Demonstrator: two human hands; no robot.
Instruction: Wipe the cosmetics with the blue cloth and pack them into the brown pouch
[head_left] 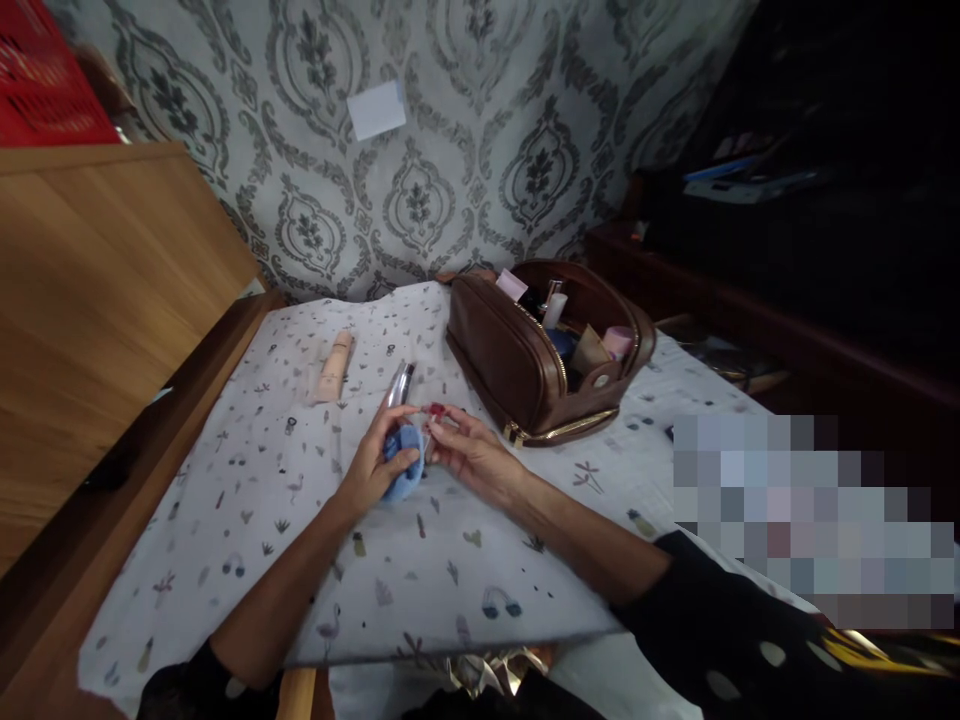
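My left hand [373, 465] is closed around a blue cloth [403, 470] in the middle of the patterned sheet [247, 480]. My right hand [466, 452] pinches a small red-tipped cosmetic item [438, 410] right beside the cloth. Both hands meet above the sheet. A silver tube [401, 383] lies just beyond my left fingers.
An open brown toiletry bag [517, 375] holding several bottles and tubes stands at the right back. A beige tube [334, 366] lies to the left. A wooden cabinet [90, 300] flanks the left side. Patterned wallpaper [450, 150] rises behind. Dark furniture [787, 330] stands on the right.
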